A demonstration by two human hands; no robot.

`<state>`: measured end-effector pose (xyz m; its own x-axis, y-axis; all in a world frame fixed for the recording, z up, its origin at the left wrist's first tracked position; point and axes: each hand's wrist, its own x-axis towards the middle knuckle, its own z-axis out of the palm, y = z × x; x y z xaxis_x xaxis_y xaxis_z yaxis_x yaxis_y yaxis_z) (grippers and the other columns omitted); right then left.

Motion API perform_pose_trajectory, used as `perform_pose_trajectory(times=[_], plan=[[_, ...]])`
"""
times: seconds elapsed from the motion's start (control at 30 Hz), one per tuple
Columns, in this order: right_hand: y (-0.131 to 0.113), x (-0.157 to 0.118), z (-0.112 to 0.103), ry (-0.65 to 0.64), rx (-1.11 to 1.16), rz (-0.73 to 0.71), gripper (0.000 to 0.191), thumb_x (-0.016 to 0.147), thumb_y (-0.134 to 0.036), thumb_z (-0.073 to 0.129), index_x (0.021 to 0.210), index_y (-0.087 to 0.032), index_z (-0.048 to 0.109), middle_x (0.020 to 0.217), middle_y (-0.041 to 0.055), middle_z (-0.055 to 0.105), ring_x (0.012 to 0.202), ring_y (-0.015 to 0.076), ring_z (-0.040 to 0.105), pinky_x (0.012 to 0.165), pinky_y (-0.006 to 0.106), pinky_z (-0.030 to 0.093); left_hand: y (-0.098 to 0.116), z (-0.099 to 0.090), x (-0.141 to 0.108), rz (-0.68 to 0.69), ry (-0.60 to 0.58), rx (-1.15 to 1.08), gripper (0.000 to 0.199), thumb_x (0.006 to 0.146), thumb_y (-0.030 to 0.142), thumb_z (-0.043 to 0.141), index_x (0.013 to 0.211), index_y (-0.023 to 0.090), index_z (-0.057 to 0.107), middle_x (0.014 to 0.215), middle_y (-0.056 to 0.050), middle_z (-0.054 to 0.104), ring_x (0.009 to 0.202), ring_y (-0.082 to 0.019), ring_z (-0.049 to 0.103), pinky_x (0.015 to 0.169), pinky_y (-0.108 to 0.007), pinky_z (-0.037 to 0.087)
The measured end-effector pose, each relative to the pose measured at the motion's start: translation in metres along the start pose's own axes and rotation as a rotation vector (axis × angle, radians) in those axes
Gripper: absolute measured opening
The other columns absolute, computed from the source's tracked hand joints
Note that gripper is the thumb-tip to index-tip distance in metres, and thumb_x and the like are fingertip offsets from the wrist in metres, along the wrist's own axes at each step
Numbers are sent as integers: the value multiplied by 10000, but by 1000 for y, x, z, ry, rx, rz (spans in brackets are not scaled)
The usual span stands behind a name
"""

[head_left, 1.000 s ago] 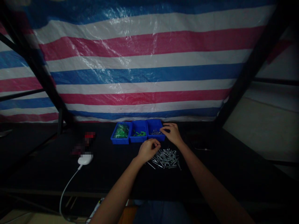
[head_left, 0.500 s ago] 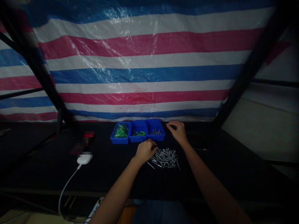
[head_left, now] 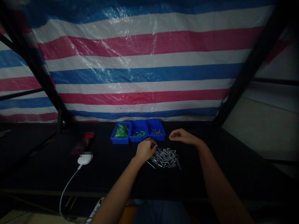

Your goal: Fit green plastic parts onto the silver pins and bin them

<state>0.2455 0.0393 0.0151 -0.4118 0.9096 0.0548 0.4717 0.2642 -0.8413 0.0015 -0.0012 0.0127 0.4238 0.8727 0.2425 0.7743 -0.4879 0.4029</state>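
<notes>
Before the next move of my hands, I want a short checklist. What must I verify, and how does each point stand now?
1. Left hand holding a rivet? Cannot tell, the hand hides any.
2. Right hand empty? Ok.
3. Loose silver rivets within reach of both hands? Ok.
4. Rightmost blue bin upright, with rivets inside? Ok.
5. Black table well lit? Not ok, it is dim.

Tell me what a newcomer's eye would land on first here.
The huge blue, pink and white striped tarpaulin fills the back of the view. Below it, three bright blue bins stand in a row on the black tabletop. In front of them lies a loose heap of silver metal pins, beside the left hand, with the right hand to its upper right.
</notes>
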Motion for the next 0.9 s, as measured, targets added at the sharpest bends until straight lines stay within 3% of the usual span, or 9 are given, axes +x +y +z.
perform_pose_trajectory(times=[0.3, 0.7, 0.8, 0.9], plan=[[3, 0, 14, -193, -93, 51, 247, 547, -329, 682, 738, -173, 694, 593, 10, 603, 559, 132, 527, 523, 238, 378, 3, -1, 0, -15, -4, -20, 193, 804, 300, 473, 884, 207, 622, 853, -24, 590, 734, -141, 553, 633, -224, 404], [12, 4, 15, -203, -107, 14, 223, 606, -359, 643, 687, -151, 651, 519, -36, 477, 497, 87, 404, 480, 209, 294, -2, 3, 1, 39, 15, -40, 191, 808, 308, 465, 883, 220, 617, 833, -14, 583, 723, -139, 544, 616, -222, 382], [6, 1, 12, -234, -18, 27, 259, 636, -391, 623, 735, -151, 621, 562, -36, 482, 520, 87, 407, 497, 211, 306, -4, 4, 1, 53, 39, -72, 189, 803, 314, 473, 879, 224, 621, 825, -9, 583, 707, -136, 538, 593, -222, 373], [-5, 1, 11, -185, 60, -13, 276, 665, -415, 601, 754, -154, 591, 613, -27, 488, 562, 95, 426, 530, 221, 329, -3, 4, 2, 63, 52, -165, 206, 800, 330, 481, 879, 211, 629, 803, -9, 586, 670, -123, 524, 581, -214, 373]])
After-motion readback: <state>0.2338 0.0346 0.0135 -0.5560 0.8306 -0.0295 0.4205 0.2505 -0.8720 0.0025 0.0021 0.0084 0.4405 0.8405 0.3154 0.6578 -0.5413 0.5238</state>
